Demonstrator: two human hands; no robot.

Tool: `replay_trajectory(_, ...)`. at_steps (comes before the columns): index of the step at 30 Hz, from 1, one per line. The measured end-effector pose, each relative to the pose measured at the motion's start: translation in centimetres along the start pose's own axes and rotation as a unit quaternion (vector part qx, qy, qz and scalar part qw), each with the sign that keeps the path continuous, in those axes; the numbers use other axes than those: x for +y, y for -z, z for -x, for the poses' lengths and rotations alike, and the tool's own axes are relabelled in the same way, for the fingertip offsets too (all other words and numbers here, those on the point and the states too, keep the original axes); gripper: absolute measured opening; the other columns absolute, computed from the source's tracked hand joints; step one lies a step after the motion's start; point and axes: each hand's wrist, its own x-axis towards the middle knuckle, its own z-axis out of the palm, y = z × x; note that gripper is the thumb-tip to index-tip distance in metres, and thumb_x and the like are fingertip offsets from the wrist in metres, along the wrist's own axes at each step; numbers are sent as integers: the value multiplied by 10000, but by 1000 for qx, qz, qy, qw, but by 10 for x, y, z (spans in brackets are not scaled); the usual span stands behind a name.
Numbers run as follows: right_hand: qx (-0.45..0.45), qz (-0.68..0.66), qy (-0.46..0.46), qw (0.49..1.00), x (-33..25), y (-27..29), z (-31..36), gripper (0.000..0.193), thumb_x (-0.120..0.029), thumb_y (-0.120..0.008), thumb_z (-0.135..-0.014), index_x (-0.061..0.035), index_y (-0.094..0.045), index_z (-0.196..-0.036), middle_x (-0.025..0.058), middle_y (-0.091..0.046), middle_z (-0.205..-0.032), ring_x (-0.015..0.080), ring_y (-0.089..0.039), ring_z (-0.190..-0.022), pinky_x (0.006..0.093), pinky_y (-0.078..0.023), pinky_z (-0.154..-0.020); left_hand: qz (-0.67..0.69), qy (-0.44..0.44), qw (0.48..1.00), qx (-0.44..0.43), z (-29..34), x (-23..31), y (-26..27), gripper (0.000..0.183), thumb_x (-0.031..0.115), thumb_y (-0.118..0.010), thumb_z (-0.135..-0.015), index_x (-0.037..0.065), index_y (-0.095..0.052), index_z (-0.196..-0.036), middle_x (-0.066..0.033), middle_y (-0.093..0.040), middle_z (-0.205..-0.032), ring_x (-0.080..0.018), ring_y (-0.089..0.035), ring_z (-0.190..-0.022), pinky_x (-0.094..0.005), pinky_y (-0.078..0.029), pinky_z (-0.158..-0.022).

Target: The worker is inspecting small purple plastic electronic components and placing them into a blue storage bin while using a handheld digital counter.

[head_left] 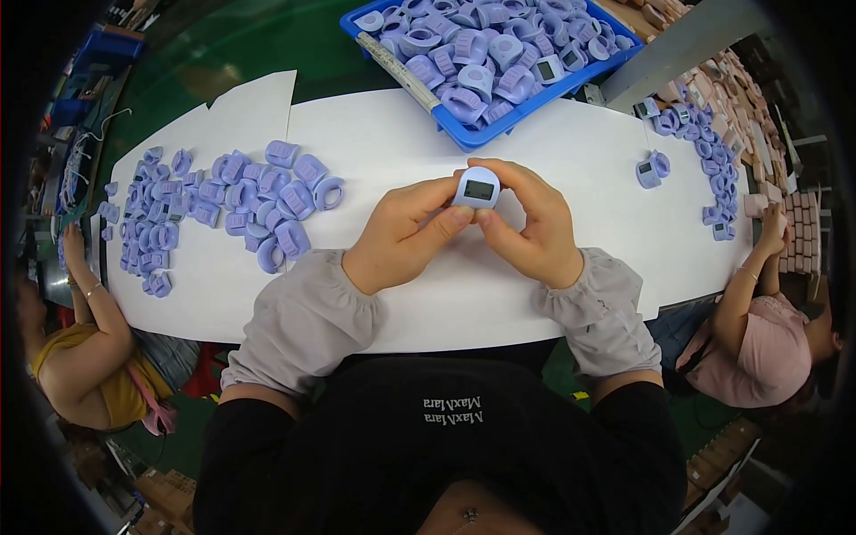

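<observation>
Between both hands, above the white table, is a small lavender ring-shaped device (478, 189) with a dark grey screen turned up toward me. My left hand (406, 234) pinches its left side with thumb and fingers. On the right side my right hand (535, 227) grips it the same way, thumb at the lower edge. Both forearms wear grey sleeve covers. A loose pile of similar lavender devices (267, 194) lies to the left of my left hand. Two more devices (653, 169) sit together to the right of my right hand.
A blue bin (470, 135) heaped with lavender devices stands on the white table (428, 319) ahead of me. A grey post (660, 58) rises behind it. Co-workers sit at both ends, one in yellow (89, 374), one in pink (758, 352) near pinkish blocks (800, 234).
</observation>
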Motion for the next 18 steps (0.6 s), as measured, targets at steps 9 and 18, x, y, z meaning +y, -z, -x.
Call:
replay_trajectory(9,-26,0,-37,999,-2,3,1,440,-32,-609,-786,17,-555,-1220,130,-650,-1119,211,-617,-990,318,-461,-905,-10,9,1000,-3,0,0,0,319,152,-482,-987,-61,-540,-1217,-136,-621,-1169,-196,-590,-1079,-310,-457,-943)
replay_trajectory(18,-51,-47,-32,997,-2,6,0,499,-29,-596,-791,11,-518,-1283,144,-607,-1209,244,-583,-1118,350,-418,-985,-24,7,1000,-9,0,0,3,310,137,-487,-978,-57,-553,-1211,-128,-630,-1156,-190,-586,-1078,-313,-447,-945)
